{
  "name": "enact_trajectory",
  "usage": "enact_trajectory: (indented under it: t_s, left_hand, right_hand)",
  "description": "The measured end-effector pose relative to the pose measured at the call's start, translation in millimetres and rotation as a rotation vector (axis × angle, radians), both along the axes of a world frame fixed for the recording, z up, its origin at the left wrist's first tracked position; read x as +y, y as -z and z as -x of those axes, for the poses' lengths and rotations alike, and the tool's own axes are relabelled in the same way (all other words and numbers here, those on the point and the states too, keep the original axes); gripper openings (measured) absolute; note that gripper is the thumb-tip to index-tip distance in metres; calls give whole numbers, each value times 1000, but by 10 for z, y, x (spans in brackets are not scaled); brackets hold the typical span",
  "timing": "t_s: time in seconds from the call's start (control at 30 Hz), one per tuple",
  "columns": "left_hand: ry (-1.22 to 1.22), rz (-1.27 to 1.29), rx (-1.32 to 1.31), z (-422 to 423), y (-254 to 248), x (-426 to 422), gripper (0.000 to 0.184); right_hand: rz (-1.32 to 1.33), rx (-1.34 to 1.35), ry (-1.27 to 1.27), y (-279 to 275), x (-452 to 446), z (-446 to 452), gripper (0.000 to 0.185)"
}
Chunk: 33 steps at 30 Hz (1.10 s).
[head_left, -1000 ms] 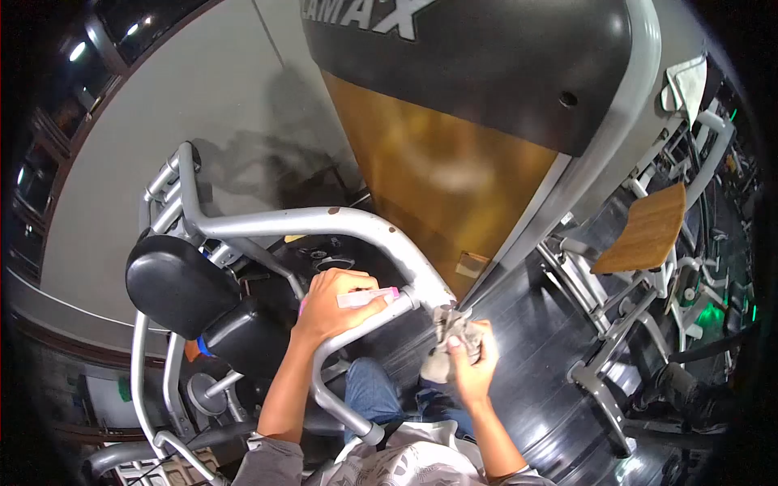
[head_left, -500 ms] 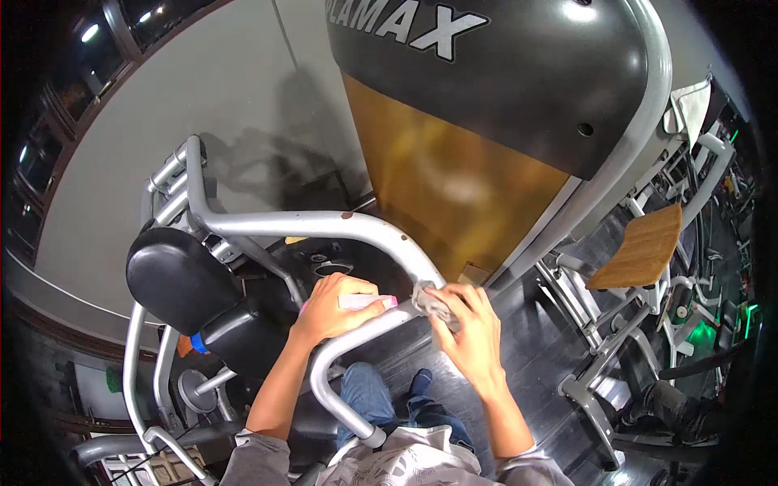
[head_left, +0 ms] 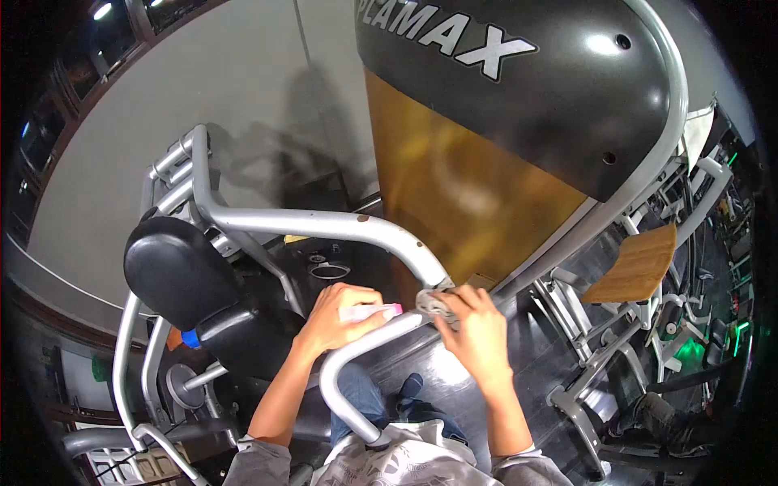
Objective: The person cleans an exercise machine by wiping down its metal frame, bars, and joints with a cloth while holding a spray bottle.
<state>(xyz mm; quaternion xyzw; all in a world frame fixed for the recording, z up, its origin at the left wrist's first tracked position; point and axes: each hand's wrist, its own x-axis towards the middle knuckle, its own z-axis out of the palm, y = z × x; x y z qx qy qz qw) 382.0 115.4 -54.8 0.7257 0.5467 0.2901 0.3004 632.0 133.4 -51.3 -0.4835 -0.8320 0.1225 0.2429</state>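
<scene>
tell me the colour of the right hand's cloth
The cloth is greyish beige, in the head view.

The left forearm [head_left: 279,397] and the right forearm [head_left: 506,421] extend forward from the lower part of the view and are angled inward. The left hand [head_left: 340,316] and the right hand [head_left: 480,334] are near each other, at approximately equal height, and not in contact.

The left hand is turned inward at the left wrist [head_left: 308,342], back of the hand facing upward. Its fingers are curled in a closed grip; the thumb extends toward the right hand.

The right hand is also turned inward at the right wrist [head_left: 495,379], back of the hand upward. Its fingers are bent forward and inward, with the thumb opposed.
</scene>
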Motion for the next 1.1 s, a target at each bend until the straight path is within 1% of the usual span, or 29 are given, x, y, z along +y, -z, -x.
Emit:
enact_trajectory:
  t_s: [0.03, 0.07, 0.1, 0.17, 0.27, 0.3, 0.33, 0.37, 0.4, 0.47, 0.5, 0.57, 0.6, 0.67, 0.7, 0.73, 0.83, 0.93, 0.97, 1.03, 1.07, 1.1]
  left_hand:
    - [1, -19, -29, 48, 22, -45, 31]
    - [10, -72, -70, 87, 41, -89, 26]
    - [10, -74, -72, 126, 42, -141, 26]
    - [-46, -107, -121, 192, 48, -261, 24]
    - [-82, -206, -167, 274, 201, -401, 22]
    - [-97, -249, -189, 280, 227, -440, 23]
    - [-112, -268, -204, 275, 240, -476, 21]
    - [-112, -269, -207, 269, 257, -501, 21]
    - [-124, -268, -210, 263, 275, -524, 20]
    - [-155, -273, -213, 245, 332, -557, 19]
    - [-157, -274, -215, 233, 337, -558, 19]
    - [-176, -312, -200, 208, 335, -544, 19]
    - [-188, -306, -188, 199, 339, -543, 17]
    - [-196, -278, -176, 174, 305, -551, 19]
    - [-202, -256, -170, 160, 285, -550, 21]
    - [-203, -276, -183, 146, 265, -548, 16]
    - [-199, -294, -173, 144, 301, -545, 17]
    - [-181, -310, -171, 159, 343, -536, 18]
    - [-178, -310, -168, 162, 337, -539, 18]
    - [-185, -278, -144, 158, 315, -554, 19]
    - [-184, -279, -142, 156, 298, -553, 19]
    - [-175, -284, -147, 154, 278, -548, 19]
  right_hand:
    - [-78, -43, -14, 58, -4, 100, 28]
    - [-68, -84, -13, 53, -28, 206, 27]
    - [-59, -124, -12, 49, -43, 303, 27]
    - [-74, -120, -56, 72, -33, 424, 24]
    - [139, -150, -238, -2, 89, 477, 24]
    - [138, -153, -239, 8, 160, 477, 24]
    - [194, -111, -350, 55, 236, 485, 26]
    - [248, -67, -461, 70, 298, 492, 29]
    - [248, -70, -460, 48, 343, 500, 29]
    - [378, -102, -562, 7, 428, 516, 30]
    - [377, -104, -562, -41, 455, 511, 30]
    - [426, -250, -541, -198, 474, 472, 34]
    - [426, -248, -546, -255, 461, 442, 34]
    - [273, -466, -360, -329, 437, 359, 33]
    - [274, -464, -364, -326, 443, 308, 33]
    - [254, -446, -331, -318, 439, 250, 31]
    - [181, -383, -290, -183, 274, 279, 28]
    - [82, -210, -196, -28, 7, 437, 30]
    - [81, -207, -193, 8, -83, 472, 30]
    - [21, 29, -224, 71, -247, 517, 33]
    - [66, 76, -296, 89, -313, 522, 38]
    - [65, 79, -295, 129, -371, 503, 38]
